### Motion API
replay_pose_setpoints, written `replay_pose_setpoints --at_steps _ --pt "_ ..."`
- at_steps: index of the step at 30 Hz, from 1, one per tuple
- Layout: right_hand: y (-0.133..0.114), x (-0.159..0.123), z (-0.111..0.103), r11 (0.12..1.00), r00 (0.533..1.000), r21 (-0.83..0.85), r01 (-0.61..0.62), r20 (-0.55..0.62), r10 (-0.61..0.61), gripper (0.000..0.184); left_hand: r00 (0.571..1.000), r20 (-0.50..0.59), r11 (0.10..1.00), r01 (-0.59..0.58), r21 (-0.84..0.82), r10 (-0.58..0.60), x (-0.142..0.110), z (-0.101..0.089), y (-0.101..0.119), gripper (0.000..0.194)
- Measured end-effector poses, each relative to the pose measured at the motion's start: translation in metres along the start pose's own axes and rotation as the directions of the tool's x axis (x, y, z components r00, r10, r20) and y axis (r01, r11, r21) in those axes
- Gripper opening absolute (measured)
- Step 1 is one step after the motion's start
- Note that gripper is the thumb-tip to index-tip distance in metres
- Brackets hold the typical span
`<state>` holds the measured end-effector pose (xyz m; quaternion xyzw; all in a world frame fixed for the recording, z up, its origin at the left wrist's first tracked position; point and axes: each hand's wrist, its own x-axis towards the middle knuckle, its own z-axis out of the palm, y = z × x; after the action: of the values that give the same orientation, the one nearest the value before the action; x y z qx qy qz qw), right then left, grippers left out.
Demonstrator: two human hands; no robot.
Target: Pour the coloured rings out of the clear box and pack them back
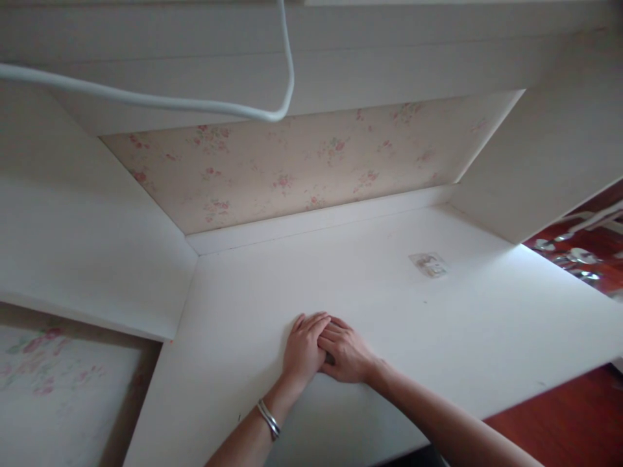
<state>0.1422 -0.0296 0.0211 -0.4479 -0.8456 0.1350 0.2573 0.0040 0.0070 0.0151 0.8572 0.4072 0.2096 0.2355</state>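
Note:
My left hand (302, 347) lies flat on the white desk top (389, 305), fingers stretched out and close together. A silver bracelet (268, 418) sits on that wrist. My right hand (346, 353) rests beside it, palm down, its fingertips tucked partly under the left hand's fingers. Both hands hold nothing that I can see. They lie near the middle of the desk, a little left of centre.
A small clear sticker or packet (429, 264) lies on the desk at the right back. Floral wallpaper (302, 165) backs the alcove between white side panels. A white cable (195, 104) hangs across the top. Red floor (574, 415) with metal objects (574, 256) lies right.

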Motion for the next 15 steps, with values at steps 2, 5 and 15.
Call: replay_pose_setpoints --at_steps 2,5,15 --pt "0.001 -0.001 0.001 1.000 1.000 -0.009 0.001 0.004 -0.001 0.023 1.000 -0.005 1.000 0.002 0.000 -0.002 0.000 0.000 0.000 0.053" --pt "0.002 -0.002 0.002 1.000 1.000 -0.004 0.012 0.016 -0.012 0.027 1.000 -0.010 1.000 0.007 -0.003 -0.007 -0.001 -0.001 0.002 0.052" --pt "0.001 -0.008 -0.001 0.999 0.996 -0.013 0.047 0.077 -0.046 0.043 0.998 -0.058 0.999 0.040 0.036 -0.038 -0.008 0.001 0.011 0.052"
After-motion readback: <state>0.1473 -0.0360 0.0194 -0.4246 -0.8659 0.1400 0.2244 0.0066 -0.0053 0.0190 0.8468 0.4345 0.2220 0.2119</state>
